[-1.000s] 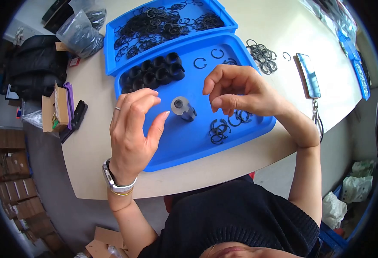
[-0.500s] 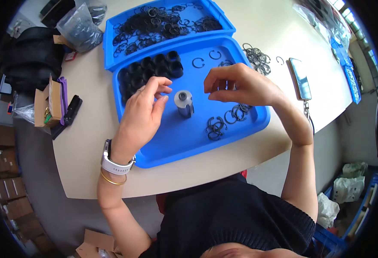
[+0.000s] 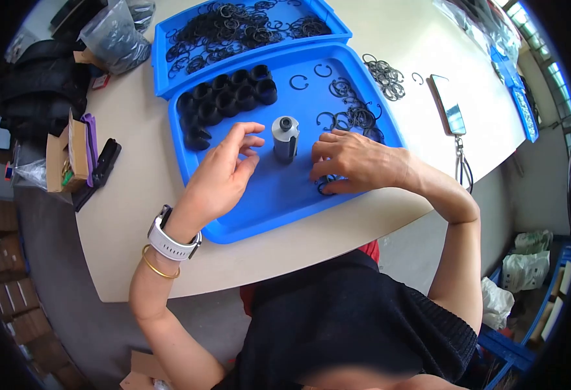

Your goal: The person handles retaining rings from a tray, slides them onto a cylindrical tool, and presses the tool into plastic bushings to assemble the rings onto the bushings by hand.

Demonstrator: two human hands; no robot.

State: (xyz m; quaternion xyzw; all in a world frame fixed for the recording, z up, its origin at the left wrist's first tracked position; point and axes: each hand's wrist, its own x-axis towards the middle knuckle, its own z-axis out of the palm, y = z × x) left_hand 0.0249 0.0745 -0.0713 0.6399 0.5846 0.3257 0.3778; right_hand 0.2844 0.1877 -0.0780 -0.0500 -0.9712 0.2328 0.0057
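Note:
A metal cylinder [image 3: 285,140] with a hole in its top stands upright in the blue tray [image 3: 253,224]. Left of it is my left hand [image 3: 223,170], fingers apart and holding nothing. My right hand [image 3: 353,162] is down in the tray to the right of the cylinder, its fingertips at a small group of black rings [image 3: 325,184] that it partly covers. Whether it pinches one is hidden. More black snap rings [image 3: 357,116] lie just beyond this hand. Several black cylindrical sleeves [image 3: 227,101] stand in rows at the tray's upper left.
Behind the tray, a second blue tray [image 3: 162,71] holds many black rings. A pile of rings [image 3: 384,77] and a phone [image 3: 449,105] lie to the right. At the left are an open cardboard box [image 3: 71,156], a black bag [image 3: 45,97] and a plastic bag [image 3: 116,39].
My right hand has lowered from above the tray to the near group of rings, uncovering the rings beyond it. My left hand stays near the cylinder. The view has shifted slightly.

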